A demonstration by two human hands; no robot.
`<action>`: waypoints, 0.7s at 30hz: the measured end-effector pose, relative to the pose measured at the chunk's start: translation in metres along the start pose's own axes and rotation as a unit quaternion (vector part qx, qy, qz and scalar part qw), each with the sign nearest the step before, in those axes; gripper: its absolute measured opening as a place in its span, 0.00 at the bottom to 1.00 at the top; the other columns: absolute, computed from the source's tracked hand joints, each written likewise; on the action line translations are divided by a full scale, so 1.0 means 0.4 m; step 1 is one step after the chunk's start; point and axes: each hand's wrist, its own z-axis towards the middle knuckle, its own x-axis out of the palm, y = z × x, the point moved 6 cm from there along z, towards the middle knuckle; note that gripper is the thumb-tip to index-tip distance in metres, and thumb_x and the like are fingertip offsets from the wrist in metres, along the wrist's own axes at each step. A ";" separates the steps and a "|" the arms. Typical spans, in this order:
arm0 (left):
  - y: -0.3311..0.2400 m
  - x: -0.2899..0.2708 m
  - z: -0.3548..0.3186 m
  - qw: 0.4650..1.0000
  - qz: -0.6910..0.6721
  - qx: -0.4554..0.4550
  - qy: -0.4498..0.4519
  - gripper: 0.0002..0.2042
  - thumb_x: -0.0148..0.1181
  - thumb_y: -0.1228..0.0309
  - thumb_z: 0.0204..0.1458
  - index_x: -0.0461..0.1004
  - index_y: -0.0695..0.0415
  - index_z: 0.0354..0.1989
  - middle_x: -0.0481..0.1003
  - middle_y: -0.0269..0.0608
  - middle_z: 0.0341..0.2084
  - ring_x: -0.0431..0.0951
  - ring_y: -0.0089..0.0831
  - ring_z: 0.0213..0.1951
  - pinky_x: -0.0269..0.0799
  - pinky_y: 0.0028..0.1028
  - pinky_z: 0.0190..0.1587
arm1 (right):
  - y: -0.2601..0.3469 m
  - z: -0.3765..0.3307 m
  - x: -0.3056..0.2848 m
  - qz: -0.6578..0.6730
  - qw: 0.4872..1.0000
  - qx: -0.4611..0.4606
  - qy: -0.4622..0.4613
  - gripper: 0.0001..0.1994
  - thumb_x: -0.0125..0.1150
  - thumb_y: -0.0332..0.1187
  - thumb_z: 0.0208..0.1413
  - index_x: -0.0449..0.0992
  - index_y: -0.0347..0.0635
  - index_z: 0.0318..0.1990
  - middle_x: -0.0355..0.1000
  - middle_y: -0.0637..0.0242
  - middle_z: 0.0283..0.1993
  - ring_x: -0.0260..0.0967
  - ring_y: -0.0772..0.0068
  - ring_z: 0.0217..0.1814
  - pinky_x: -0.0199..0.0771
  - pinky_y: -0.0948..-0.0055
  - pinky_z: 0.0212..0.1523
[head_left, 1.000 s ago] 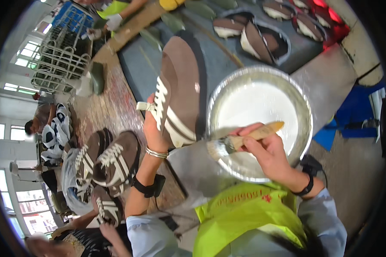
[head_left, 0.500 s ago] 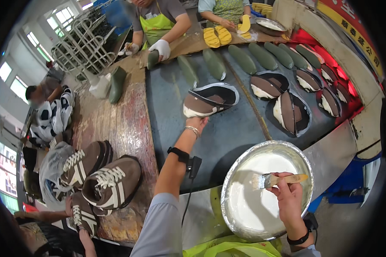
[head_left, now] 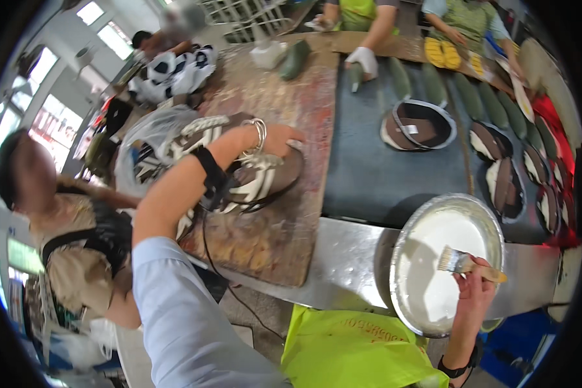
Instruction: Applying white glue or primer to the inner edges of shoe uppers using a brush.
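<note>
Nearest the person, the right hand (head_left: 472, 294) pinched a wooden-handled glue brush (head_left: 467, 264) by the middle of its handle, bristles hanging over the white glue in the round metal pan (head_left: 404, 242) at the near edge of the steel counter (head_left: 343, 258). The brush looked light and stiff, its wet bristles soft and likely to drip, so the dry handle was the sound place to grip. Farther off, the left hand (head_left: 279, 139) lay spread over a brown sneaker with white stripes (head_left: 265, 178) on the worn wooden board (head_left: 271, 239), near its right edge; whether the fingers had closed on it could not be told. The shoe seemed light, its upper soft and yielding, the sole firmer, so heel or collar would give a surer hold. Beyond, on the dark conveyor belt (head_left: 368, 168), glued brown soles (head_left: 420, 126) lay open, and a co-worker's gloved hand (head_left: 363, 61) rested at the far edge.
</note>
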 end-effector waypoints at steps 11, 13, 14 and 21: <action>0.075 0.136 -0.237 0.934 0.303 -0.125 0.140 0.49 0.63 0.76 0.42 0.34 0.40 0.68 0.48 0.41 0.65 0.64 0.46 0.58 0.64 0.39 0.56 | 0.017 -0.043 0.037 -0.020 1.000 -0.005 0.016 0.12 0.51 0.33 0.60 0.66 0.36 0.48 0.68 0.56 0.49 0.70 0.70 0.47 0.75 0.73 0.44; 0.095 0.135 -0.244 0.933 0.332 -0.089 0.103 0.50 0.63 0.75 0.41 0.32 0.40 0.68 0.56 0.47 0.60 0.72 0.46 0.48 0.73 0.36 0.44 | 0.025 -0.054 0.055 -0.019 0.999 -0.008 0.027 0.12 0.51 0.33 0.60 0.66 0.37 0.48 0.68 0.56 0.49 0.70 0.70 0.48 0.75 0.73 0.44; 0.087 0.134 -0.244 0.933 0.335 -0.081 0.107 0.50 0.63 0.75 0.41 0.32 0.40 0.68 0.56 0.47 0.60 0.72 0.46 0.48 0.73 0.36 0.44 | 0.031 -0.055 0.058 -0.020 0.999 -0.014 0.035 0.12 0.51 0.33 0.60 0.66 0.37 0.48 0.68 0.57 0.49 0.69 0.70 0.48 0.74 0.72 0.44; -0.049 0.058 -0.381 0.973 0.063 -0.090 -0.202 0.44 0.59 0.74 0.44 0.38 0.38 0.68 0.70 0.49 0.41 0.76 0.44 0.30 0.73 0.37 0.33 | 0.018 -0.071 0.031 -0.015 0.999 0.018 0.030 0.10 0.51 0.31 0.60 0.67 0.39 0.46 0.69 0.59 0.48 0.69 0.72 0.45 0.73 0.71 0.45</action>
